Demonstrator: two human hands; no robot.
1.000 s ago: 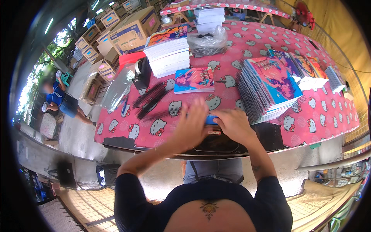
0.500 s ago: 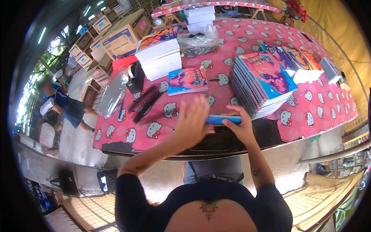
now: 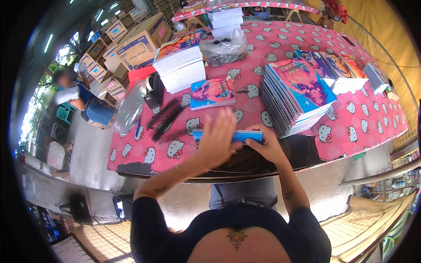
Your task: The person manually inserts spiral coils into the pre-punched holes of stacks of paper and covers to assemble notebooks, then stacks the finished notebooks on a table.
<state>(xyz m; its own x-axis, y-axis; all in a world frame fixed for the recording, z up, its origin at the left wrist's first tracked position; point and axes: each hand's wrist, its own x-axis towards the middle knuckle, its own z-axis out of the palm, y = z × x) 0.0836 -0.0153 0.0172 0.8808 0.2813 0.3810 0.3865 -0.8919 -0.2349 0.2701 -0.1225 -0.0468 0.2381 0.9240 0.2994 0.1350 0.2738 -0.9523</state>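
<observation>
At the table's near edge a narrow blue spiral notebook [image 3: 201, 136] is held on edge, its coil along the top. My right hand [image 3: 266, 147] grips its right end between thumb and fingers. Across its middle lies my left hand [image 3: 218, 138], fingers stretched out and slightly blurred, so part of the notebook is hidden. Just beyond is a small stack with a pink and blue cover [image 3: 212, 93]. Loose dark binding coils [image 3: 169, 118] lie to the left. A tall pile of coil-bound notebooks [image 3: 300, 94] stands to the right.
A stack of unbound white books [image 3: 180, 69] and a black tape dispenser [image 3: 153, 94] stand at left, a clear plastic bag [image 3: 224, 50] behind. More books [image 3: 344, 72] sit far right. Cardboard boxes [image 3: 142, 44] and another person [image 3: 90, 103] are beyond the table's left side.
The notebook has shifted left in my hands, and its left end now shows past my left hand. My right hand has moved slightly left and down. The other person has moved nearer the table.
</observation>
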